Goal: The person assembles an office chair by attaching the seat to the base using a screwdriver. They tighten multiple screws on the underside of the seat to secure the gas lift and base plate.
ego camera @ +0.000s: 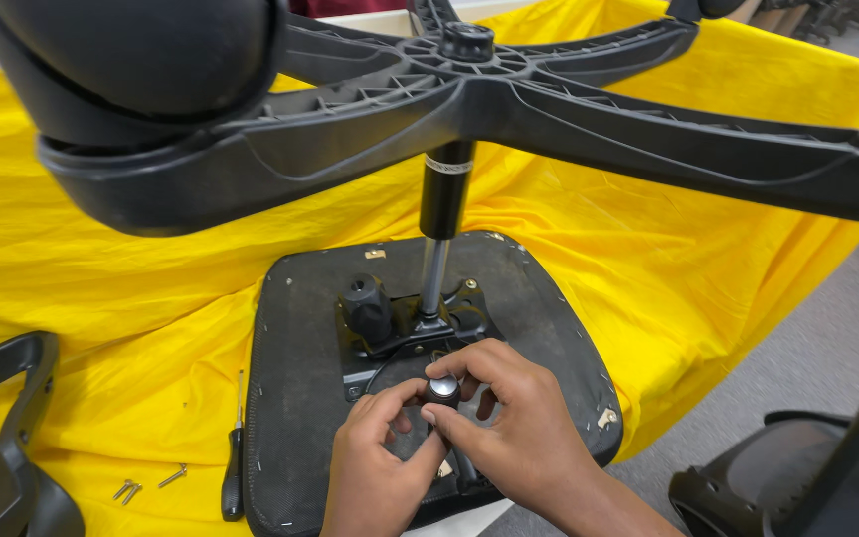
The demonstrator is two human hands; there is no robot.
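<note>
Looming overhead, the five-armed chair base (509, 89) stands high on its gas column (444, 214) above the upturned seat (295, 398) on the yellow-draped bench (101, 288); a jolt could probably tip it. Both hands meet at the small round knob (441, 389) on the seat mechanism: left hand (375, 467) and right hand (519, 428) each close their grip pinching it. Slipping fingers might drop it. Loose screws (141, 485) beside the screwdriver (234, 467) could roll off.

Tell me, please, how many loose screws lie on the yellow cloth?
3 loose screws show, all on the yellow cloth just left of the screwdriver; others may be hidden.
</note>
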